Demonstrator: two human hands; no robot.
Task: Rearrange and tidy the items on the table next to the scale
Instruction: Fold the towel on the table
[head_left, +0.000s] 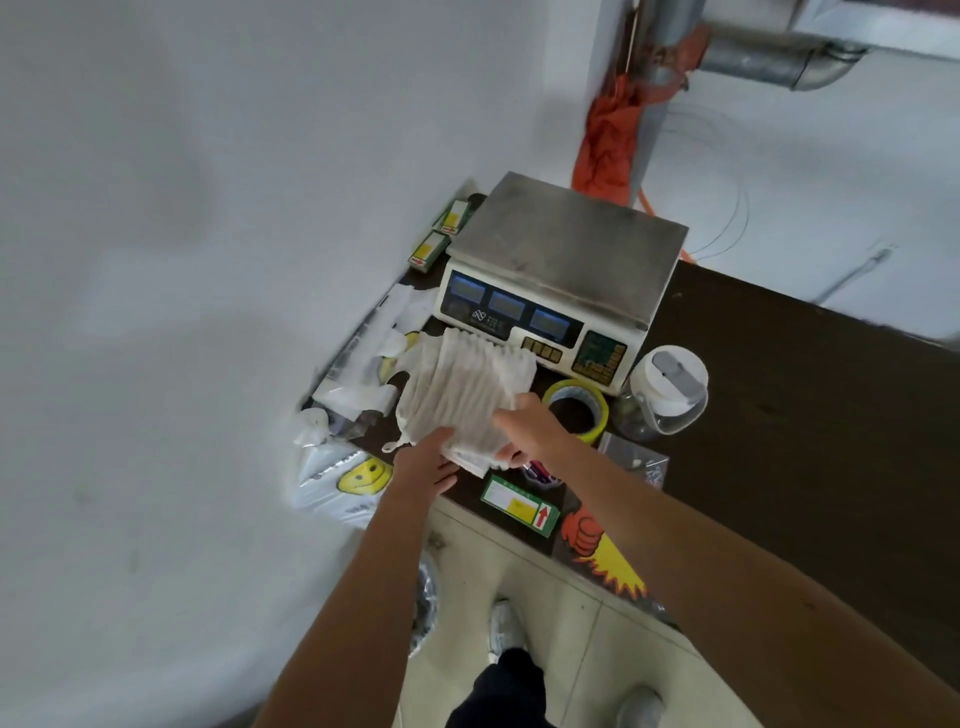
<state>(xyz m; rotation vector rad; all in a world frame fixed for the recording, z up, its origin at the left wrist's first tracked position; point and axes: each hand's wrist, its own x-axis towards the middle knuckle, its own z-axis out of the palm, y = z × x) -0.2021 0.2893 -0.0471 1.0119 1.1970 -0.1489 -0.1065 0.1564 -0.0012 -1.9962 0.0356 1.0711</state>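
A fanned stack of whitish mesh bags (462, 387) lies in front of the scale (561, 270) on the dark table (779, 395). My left hand (423, 462) touches the stack's near left edge with straight fingers. My right hand (524, 423) grips the stack's near right edge, thumb on top. A yellow tape roll (576, 408) sits just right of the stack. A green and white box (519, 506) lies at the table's near edge, with pens (540, 473) beside it.
A clear jar with a white lid (670, 389) stands right of the scale. White plastic bags (379, 353) and a smiley-face bag (348, 480) spill over the table's left edge by the wall. Two small boxes (441, 234) lie left of the scale. A small clear packet (634, 460) lies near the tape.
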